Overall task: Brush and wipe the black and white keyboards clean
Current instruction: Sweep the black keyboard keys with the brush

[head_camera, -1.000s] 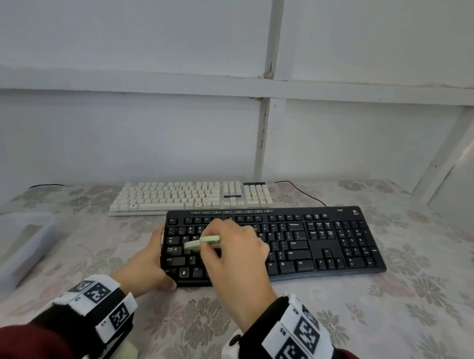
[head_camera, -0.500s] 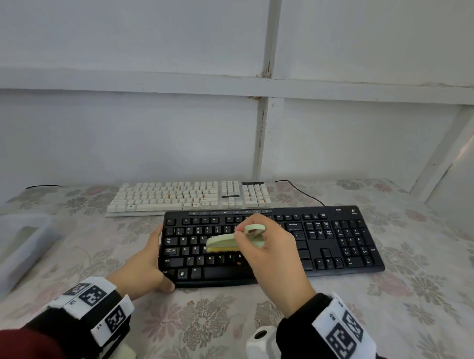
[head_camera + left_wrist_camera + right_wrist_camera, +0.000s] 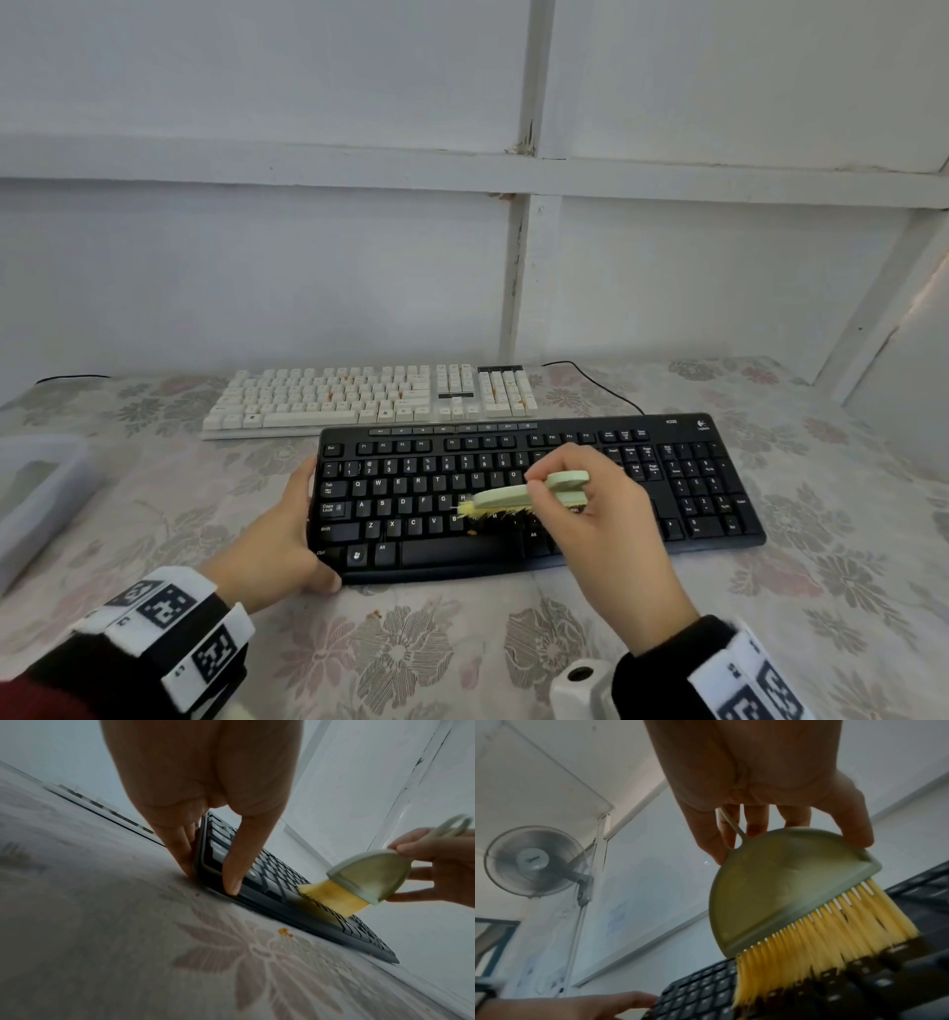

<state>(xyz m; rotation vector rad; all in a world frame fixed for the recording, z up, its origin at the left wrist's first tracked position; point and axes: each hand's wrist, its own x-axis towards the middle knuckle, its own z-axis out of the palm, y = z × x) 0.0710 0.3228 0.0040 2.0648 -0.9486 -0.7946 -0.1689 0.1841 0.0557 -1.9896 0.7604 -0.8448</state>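
The black keyboard [image 3: 539,493] lies in front of me on the flowered tablecloth, with the white keyboard [image 3: 369,398] just behind it. My right hand [image 3: 601,514] pinches a pale green brush [image 3: 524,496] with yellow bristles [image 3: 821,939] that press on the keys near the middle of the black keyboard [image 3: 706,1000]. My left hand [image 3: 280,539] grips the black keyboard's left end, thumb [image 3: 235,866] on top at its front corner and fingers [image 3: 180,845] against its side edge. Orange crumbs [image 3: 284,932] lie on the cloth by the keyboard's front edge.
A clear plastic bin [image 3: 36,493] stands at the table's left edge. A black cable [image 3: 595,383] runs back from the keyboards toward the white wall. A wall fan [image 3: 534,862] hangs high in the right wrist view. Bare cloth spreads at front and right.
My right hand has swept the brush rightward along the black keyboard, from its left keys to its middle. The left hand stays on the keyboard's left end.
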